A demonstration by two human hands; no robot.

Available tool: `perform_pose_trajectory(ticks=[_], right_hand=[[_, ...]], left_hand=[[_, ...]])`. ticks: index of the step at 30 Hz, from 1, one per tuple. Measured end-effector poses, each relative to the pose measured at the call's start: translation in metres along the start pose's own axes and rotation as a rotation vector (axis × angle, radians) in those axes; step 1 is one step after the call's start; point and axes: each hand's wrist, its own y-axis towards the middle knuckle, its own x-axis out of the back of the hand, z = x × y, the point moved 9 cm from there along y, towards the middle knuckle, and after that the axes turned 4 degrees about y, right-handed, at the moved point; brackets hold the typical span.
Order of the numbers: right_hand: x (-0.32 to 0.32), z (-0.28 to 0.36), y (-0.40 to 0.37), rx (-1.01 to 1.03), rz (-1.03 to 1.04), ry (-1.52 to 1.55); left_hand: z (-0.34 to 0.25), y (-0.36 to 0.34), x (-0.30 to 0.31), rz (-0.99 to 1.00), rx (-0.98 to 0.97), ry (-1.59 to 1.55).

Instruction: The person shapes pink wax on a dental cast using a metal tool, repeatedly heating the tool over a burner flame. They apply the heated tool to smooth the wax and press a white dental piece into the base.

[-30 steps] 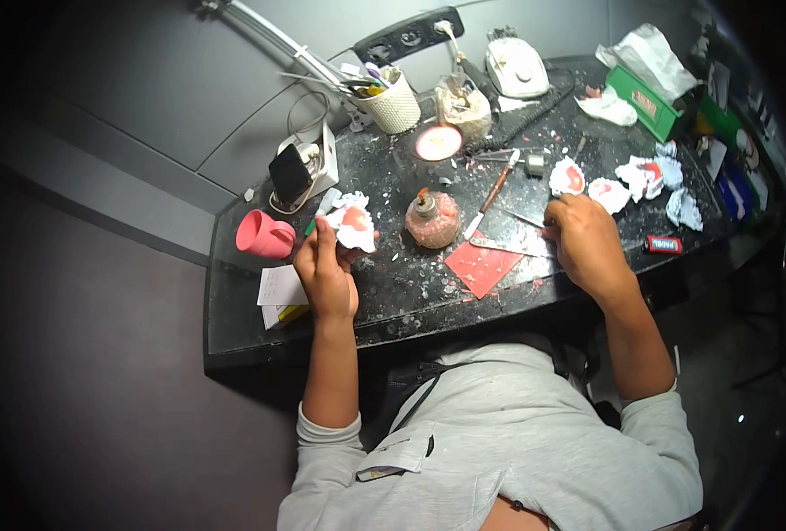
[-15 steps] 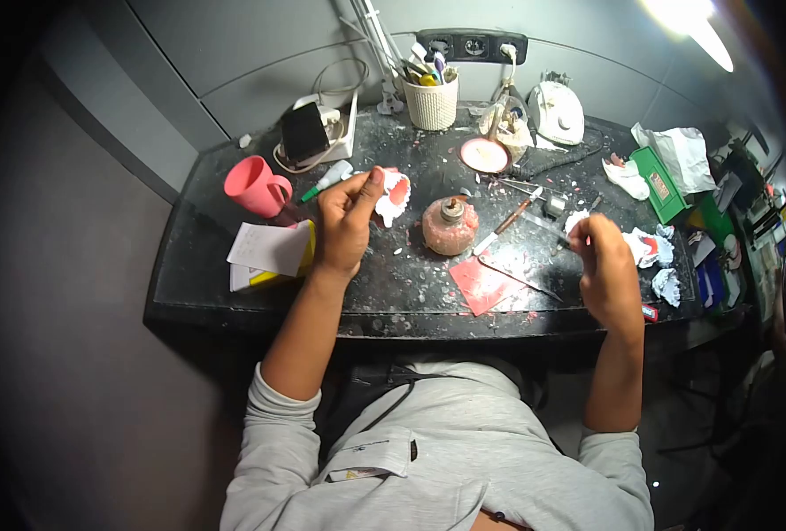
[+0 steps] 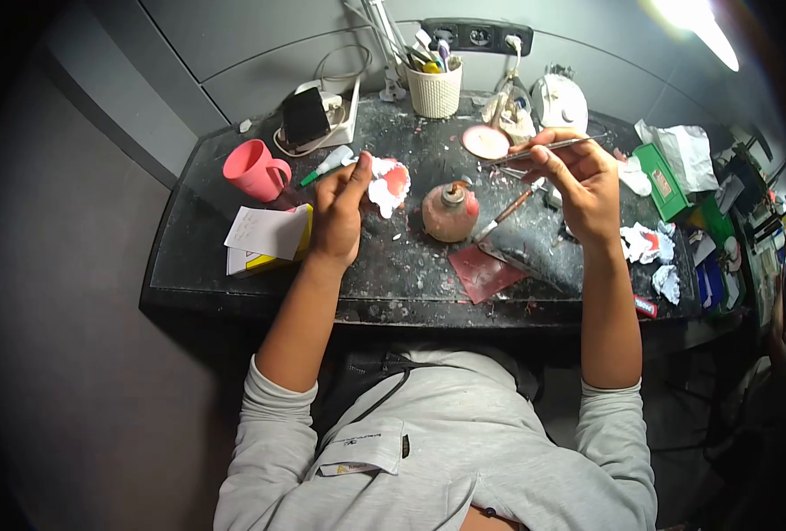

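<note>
My left hand [image 3: 340, 212] is closed on a white plaster dental cast [image 3: 388, 188] with red wax in its middle, above the desk. The thumb points up and the other fingers are partly hidden. My right hand [image 3: 588, 188] pinches a thin metal dental instrument [image 3: 548, 149], held almost level with its tip toward the left. Between the hands stands a wax-spattered spirit burner [image 3: 450, 214] with a metal neck. Right of it lies a brown-handled wax knife [image 3: 512, 212]. A pink wax sheet [image 3: 486, 274] lies nearer the front edge, with another thin tool over its corner.
On the left are a pink mug [image 3: 256, 171], a green-tipped marker [image 3: 327, 165] and papers [image 3: 265, 232]. A white basket of tools [image 3: 435, 93] and a round pink-rimmed dish [image 3: 485, 142] stand behind. At right are a green box [image 3: 662, 183] and crumpled paper pieces [image 3: 666, 281].
My right hand has risen from the desk's right side, moving up and slightly left, and now shows the metal instrument in its fingers. The cast in my left hand has turned and shifted slightly.
</note>
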Motion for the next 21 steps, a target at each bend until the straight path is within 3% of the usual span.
perform_pose_trajectory(ticks=[6,15,21], right_hand=[[0.007,-0.004,0.001,0.041,0.006,-0.112],[0.011,-0.016,-0.004,-0.166,-0.048,0.040],[0.014,-0.009,-0.003,-0.079,-0.038,-0.065]], left_hand=[[-0.013,-0.004,-0.014,0.050,0.055,-0.085],[-0.007,-0.009,-0.013,0.080,0.055,-0.103],[-0.010,-0.011,-0.013,0.087,0.051,-0.107]])
